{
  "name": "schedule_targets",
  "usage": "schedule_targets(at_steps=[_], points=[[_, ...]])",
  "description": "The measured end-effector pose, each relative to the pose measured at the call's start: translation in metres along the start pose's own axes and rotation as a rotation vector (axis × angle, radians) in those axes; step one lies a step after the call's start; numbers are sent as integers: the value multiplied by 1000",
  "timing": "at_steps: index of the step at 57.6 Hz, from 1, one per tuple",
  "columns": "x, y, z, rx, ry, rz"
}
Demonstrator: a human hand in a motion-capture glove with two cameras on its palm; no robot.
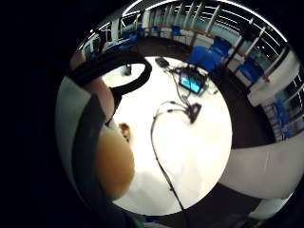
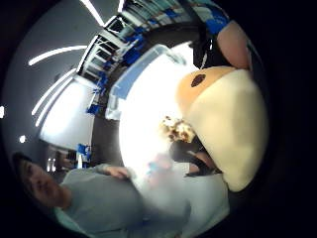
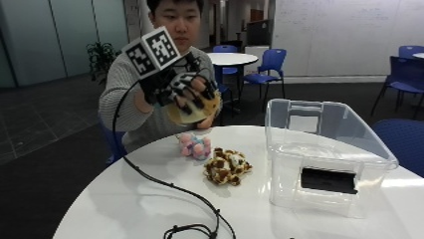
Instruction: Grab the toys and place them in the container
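Note:
My gloved right hand (image 3: 180, 89) is raised well above the table, fingers curled round a cream and orange plush toy (image 3: 195, 110). That same toy (image 2: 225, 121) fills much of the thumb side palm view, and an orange part of the plush toy (image 1: 113, 161) shows in the little finger side view. On the white table (image 3: 132, 199) lie a pink and blue plush toy (image 3: 195, 145) and a brown spotted plush toy (image 3: 226, 168), side by side. The clear plastic container (image 3: 324, 154) stands open at the right.
A black cable (image 3: 165, 185) runs from the glove across the table's front. The person's bare hand (image 2: 118, 172) rests near the table's edge. Blue chairs (image 3: 265, 67) and another round table stand behind.

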State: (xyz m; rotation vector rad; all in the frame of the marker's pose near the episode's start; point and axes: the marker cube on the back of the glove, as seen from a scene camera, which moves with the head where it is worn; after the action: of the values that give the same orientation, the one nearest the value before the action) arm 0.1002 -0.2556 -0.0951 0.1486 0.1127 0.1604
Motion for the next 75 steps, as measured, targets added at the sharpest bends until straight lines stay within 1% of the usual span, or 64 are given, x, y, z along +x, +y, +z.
schedule_targets(at_steps=[5,8,12,17,22,27,32,35,40,44,50,55,64,69,75], points=[[-20,-24,-6,-26,2,-51],[-39,-45,6,-57,-28,-93],[-66,-80,27,-111,-134,-102],[-112,-136,70,-145,-201,-121],[-162,-185,117,-181,-195,-158],[-211,-205,168,-213,-99,-224],[-229,-212,192,-249,-81,-243],[-230,-209,202,-295,-60,-246],[-223,-197,218,-458,-46,-241],[-215,-189,221,-502,-71,-227],[-204,-173,206,-467,-134,-230],[-191,-148,177,-427,-166,-256],[-142,-82,109,-336,-98,-297],[-127,-41,88,-319,-90,-321],[-100,-4,74,-318,-88,-302]])
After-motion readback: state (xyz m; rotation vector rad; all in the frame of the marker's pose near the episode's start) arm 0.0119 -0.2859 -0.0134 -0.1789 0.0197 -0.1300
